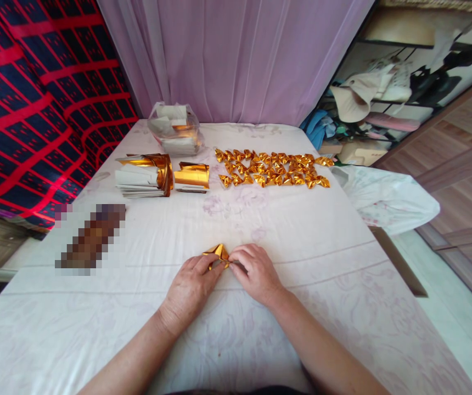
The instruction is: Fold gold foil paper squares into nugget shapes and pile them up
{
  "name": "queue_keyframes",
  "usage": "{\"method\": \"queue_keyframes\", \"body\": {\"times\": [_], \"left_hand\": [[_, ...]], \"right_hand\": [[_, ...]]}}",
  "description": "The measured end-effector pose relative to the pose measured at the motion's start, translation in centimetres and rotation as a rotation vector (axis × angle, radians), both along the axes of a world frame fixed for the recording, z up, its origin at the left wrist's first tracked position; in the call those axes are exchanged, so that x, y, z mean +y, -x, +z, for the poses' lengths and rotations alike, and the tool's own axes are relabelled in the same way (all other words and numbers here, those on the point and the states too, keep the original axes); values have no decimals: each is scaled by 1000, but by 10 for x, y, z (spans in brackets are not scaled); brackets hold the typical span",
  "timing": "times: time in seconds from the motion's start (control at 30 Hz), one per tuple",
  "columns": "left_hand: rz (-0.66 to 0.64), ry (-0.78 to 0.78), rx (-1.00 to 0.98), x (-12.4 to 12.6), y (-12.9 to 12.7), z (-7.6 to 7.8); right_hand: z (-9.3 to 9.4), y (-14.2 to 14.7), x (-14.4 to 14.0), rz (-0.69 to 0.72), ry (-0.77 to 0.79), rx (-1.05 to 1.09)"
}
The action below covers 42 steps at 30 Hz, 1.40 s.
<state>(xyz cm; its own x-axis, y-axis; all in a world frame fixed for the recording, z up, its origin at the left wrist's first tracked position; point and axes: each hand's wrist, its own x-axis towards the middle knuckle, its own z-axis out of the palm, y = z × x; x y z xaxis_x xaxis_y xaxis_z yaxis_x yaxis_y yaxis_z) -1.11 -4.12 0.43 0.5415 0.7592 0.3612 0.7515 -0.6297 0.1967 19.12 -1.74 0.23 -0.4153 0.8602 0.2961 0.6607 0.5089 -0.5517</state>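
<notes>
- One gold foil piece [220,252], partly folded, sits on the near middle of the cloth-covered surface, between two hands.
- The left hand [192,277] pinches its left and near side; the right hand's [256,271] thumb and fingers close on its right corner.
- The pale floral cloth [326,236] is faintly creased.
- Beyond: a purple curtain [236,60]; left, red-and-dark checked fabric [46,99]; right, one white bag [396,197] and crowded shelves [388,44].
- Two foil-sheet stacks [143,180], one clear bag [174,131] of sheets.
- Roughly three rows of folded gold pieces [275,167], too crowded to count singly.
</notes>
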Motion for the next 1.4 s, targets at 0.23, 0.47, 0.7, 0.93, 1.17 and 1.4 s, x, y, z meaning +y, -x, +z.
{"method": "queue_keyframes", "body": {"times": [0.23,0.47,0.7,0.93,1.17,1.4], "left_hand": [[6,48,11,1,-1,0],[-8,32,0,1,-1,1],[-20,15,-7,2,-1,0],[-23,25,-28,1,0,1],[-77,11,-11,-2,7,1],[-80,6,-28,-2,7,-3]], "right_hand": [[0,0,-1,-5,-15,18],[0,-7,-1,82,-119,57],[4,-11,-7,141,-196,-72],[7,-11,-9,142,-195,-120],[7,-12,-9,140,-170,-141],[8,-11,-9,133,-174,-142]]}}
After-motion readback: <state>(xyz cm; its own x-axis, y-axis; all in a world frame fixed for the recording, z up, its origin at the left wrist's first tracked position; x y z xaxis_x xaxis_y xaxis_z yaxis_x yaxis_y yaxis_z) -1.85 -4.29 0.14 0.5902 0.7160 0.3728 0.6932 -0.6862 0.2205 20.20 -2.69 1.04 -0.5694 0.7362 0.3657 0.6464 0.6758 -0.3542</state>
